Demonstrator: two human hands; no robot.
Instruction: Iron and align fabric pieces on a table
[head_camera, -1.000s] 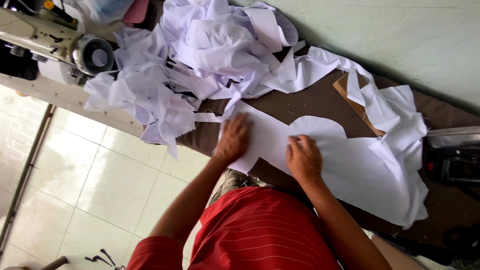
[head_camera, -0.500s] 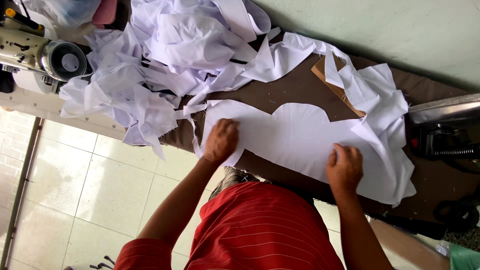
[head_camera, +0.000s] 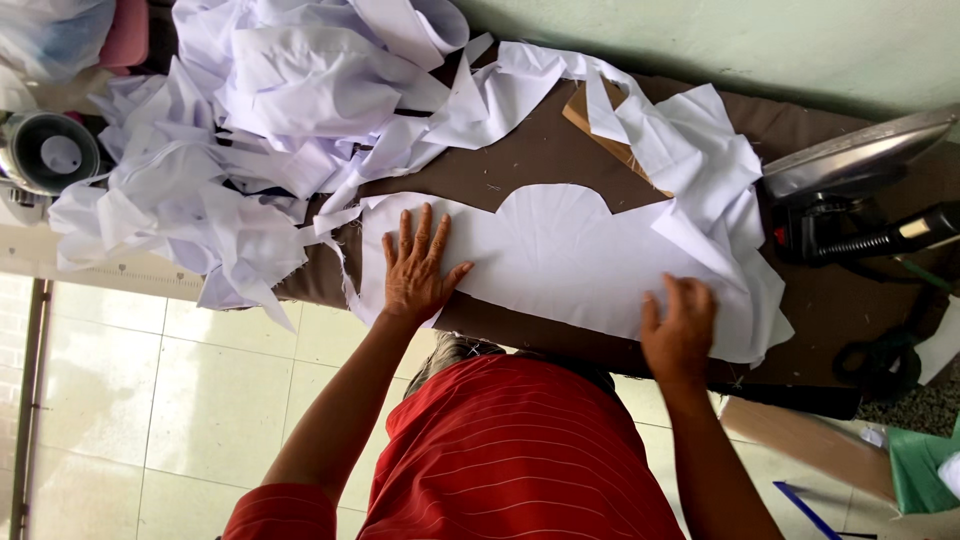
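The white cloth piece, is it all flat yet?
Done: the white cloth piece is cut to shape and lies spread on the brown table. In hand: left hand and right hand press it flat. Left: the cloth pile lies crumpled; the iron rests aside.

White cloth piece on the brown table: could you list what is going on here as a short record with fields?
Surface: brown padded table
Main piece: white cut fabric panel, scalloped upper edge, lying flat
Left hand: palm down on the panel's left end, fingers spread
Right hand: pressing the panel's right end near the table edge
Pile: heap of white fabric pieces at left
Tool: clothes iron at right, apart from both hands
Also: brown cardboard piece under the cloth
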